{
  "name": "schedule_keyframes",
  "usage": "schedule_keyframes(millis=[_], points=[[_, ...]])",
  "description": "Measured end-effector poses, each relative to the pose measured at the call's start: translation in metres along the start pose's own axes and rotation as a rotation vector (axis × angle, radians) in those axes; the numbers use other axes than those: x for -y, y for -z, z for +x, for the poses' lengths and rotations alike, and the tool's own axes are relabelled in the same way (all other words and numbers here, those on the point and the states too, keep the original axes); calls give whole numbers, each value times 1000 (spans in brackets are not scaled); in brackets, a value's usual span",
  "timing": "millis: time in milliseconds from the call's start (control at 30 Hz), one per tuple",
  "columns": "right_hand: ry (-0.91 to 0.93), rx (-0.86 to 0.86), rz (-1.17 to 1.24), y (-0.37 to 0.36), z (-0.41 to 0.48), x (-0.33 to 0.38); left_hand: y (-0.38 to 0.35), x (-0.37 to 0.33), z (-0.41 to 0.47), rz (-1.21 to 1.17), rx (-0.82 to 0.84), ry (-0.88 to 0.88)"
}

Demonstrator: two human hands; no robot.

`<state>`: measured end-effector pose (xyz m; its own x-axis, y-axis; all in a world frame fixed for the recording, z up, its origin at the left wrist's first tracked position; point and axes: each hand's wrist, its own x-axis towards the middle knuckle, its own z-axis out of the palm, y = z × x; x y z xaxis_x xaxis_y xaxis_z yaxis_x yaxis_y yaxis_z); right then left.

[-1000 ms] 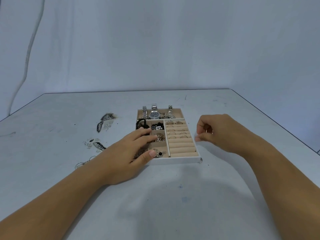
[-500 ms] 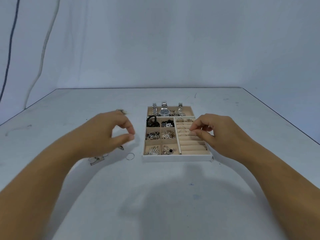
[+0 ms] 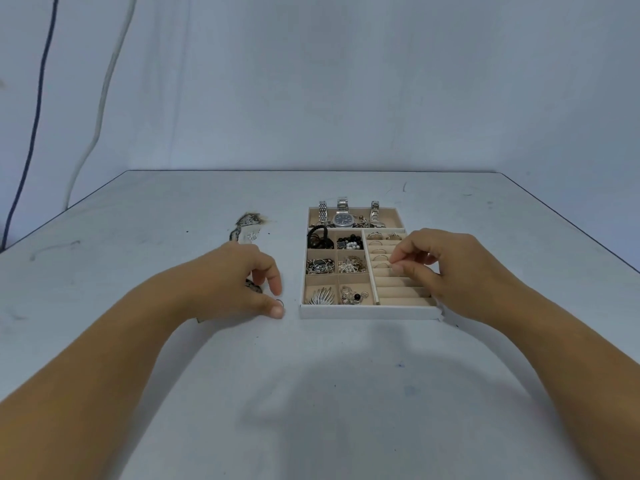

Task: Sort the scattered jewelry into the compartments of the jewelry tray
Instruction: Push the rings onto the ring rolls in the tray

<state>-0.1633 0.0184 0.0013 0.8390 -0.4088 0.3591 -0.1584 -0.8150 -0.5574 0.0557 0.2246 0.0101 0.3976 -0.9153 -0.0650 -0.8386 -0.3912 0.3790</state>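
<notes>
Both hands down by the tray (image 3: 367,311), the left at a loose ring (image 3: 280,302).
On my feed the left hand (image 3: 239,282) sits on the table (image 3: 311,375) just left of the tray, thumb and forefinger curled either side of the ring. The thumb tip touches it, but I can't tell if it's gripped. The right hand (image 3: 450,271) hovers over the tray's rolls (image 3: 398,292), thumb and forefinger pressed tip to tip; what they pinch, I can't make out. More loose pieces (image 3: 247,221) lie farther out, left.
</notes>
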Motion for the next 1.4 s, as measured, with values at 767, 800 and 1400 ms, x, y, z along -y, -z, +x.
schedule_keyframes(millis=[767,800,1400], points=[[6,-15,-42,2,1,-4,-7,-11,-2,49,90,74],[13,-19,-52,2,2,-4,-5,-12,-3,74,70,71],[-32,-105,-52,20,7,-28,-31,-90,54,-276,-300,-203]])
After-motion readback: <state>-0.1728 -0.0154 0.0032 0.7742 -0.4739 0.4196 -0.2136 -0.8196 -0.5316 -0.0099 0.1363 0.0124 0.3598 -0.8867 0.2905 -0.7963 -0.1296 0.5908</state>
